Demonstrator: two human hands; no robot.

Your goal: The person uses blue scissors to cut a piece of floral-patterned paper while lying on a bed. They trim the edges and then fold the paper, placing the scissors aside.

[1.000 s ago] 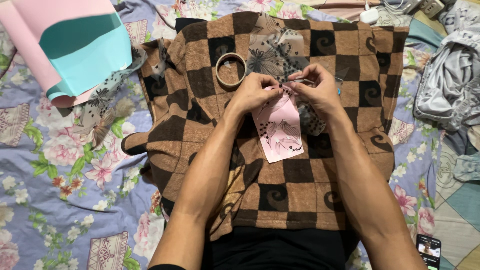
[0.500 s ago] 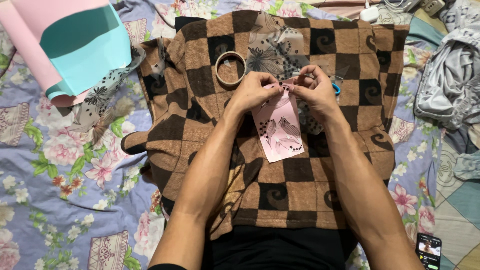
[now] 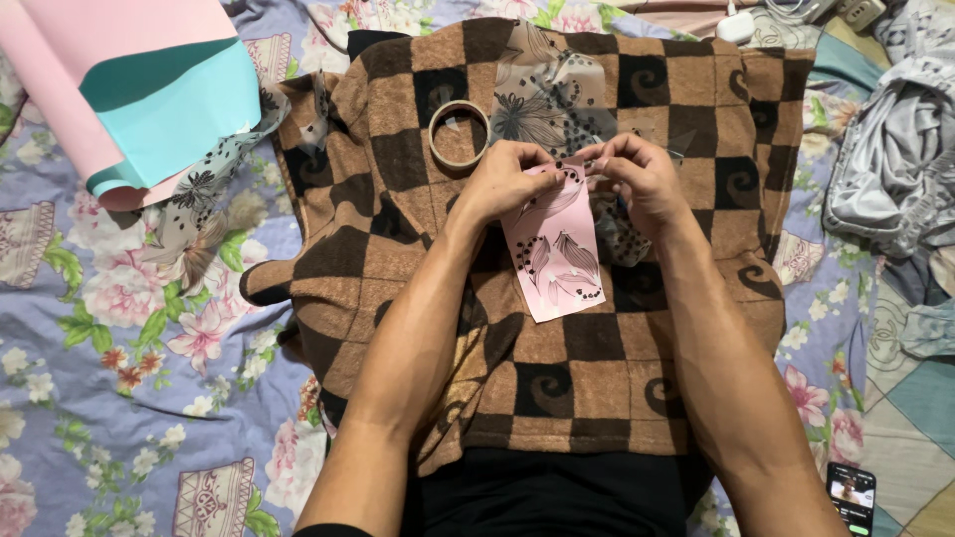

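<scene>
Nearest the camera, a phone (image 3: pixel 852 494) is lying at five o'clock beside the person's right forearm, and the brown-and-black checked blanket (image 3: pixel 557 398) is spreading over the lap and onward across the flowered bedsheet (image 3: pixel 119 398). At the centre, the pink card (image 3: pixel 557 254) with dark leaf patterns is resting on the blanket, its top edge being pinched between both hands. The left hand (image 3: pixel 502 179) is closing thumb and fingers tightly on the top left corner; the right hand (image 3: pixel 642 179) is pinching the top right in the same narrow way — whether it also holds something small is too hidden to tell. Judging from this, keeping the card flat and both pinches close to the edge is what steadies the work.

Just past the left hand, at eleven o'clock, a tape roll (image 3: pixel 459 133) is sitting on the blanket, apart from the fingers. A sheer patterned fabric (image 3: pixel 542 99) is lying at twelve. Farther out, teal and pink paper sheets (image 3: pixel 149 99) are filling ten o'clock, grey clothes (image 3: pixel 885 169) are crowding two o'clock — the freest room appears to be at eight.
</scene>
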